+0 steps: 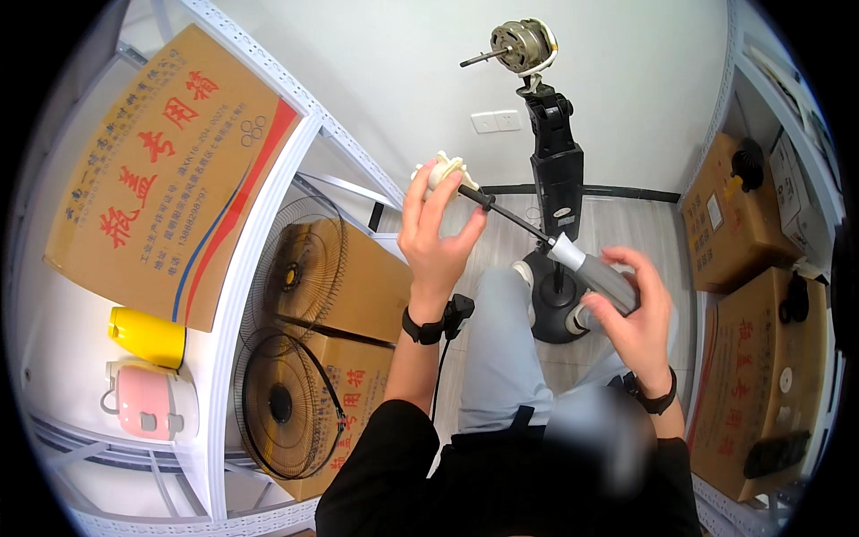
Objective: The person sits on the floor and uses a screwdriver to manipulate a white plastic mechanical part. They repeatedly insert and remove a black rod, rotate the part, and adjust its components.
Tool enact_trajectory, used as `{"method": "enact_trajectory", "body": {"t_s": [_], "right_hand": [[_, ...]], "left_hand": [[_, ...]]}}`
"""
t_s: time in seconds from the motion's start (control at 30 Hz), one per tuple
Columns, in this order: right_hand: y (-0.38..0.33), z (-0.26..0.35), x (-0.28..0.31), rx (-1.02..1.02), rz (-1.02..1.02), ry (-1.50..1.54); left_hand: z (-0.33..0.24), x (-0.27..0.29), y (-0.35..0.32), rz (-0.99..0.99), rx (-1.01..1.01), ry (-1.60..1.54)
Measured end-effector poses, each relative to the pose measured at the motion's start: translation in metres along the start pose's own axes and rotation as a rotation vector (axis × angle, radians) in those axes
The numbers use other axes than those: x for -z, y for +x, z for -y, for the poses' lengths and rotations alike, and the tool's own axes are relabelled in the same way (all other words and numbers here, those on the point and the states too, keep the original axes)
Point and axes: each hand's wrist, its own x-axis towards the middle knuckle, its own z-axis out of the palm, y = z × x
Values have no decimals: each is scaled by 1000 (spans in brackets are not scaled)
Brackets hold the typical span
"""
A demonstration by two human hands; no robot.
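My left hand (436,219) is raised in front of me, its fingers closed around a small cream-coloured plastic part (455,166). Its thumb lies near a black piece on the shaft that meets this part. My right hand (640,304) is curled round the grey handle of a screwdriver (604,278), whose dark shaft slants up and left to the cream part. The exact contact at the tip is hidden by the left fingers. Just beyond the hands stands a black fan stand (557,183) with a bare metal motor (521,46) on top.
On the left, a white shelf (255,268) carries a cardboard box (179,170), a yellow container (148,336) and a pink appliance (143,401). Wire fan guards (284,403) lean on boxes beside it. At right, boxes (761,385) hold black parts. The round stand base (559,329) sits between my feet.
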Motion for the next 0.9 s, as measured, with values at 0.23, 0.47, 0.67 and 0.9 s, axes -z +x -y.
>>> {"method": "enact_trajectory", "body": {"t_s": [0.23, 0.47, 0.67, 0.9], "right_hand": [[6, -10, 3, -217, 78, -17], [5, -24, -4, -234, 108, 332], [8, -33, 0, -66, 153, -129], [0, -32, -8, -247, 103, 211]], "left_hand": [[0, -3, -6, 10, 32, 23], [6, -8, -8, -18, 70, 0], [6, -10, -12, -68, 106, -5], [10, -10, -16, -34, 85, -14]]}}
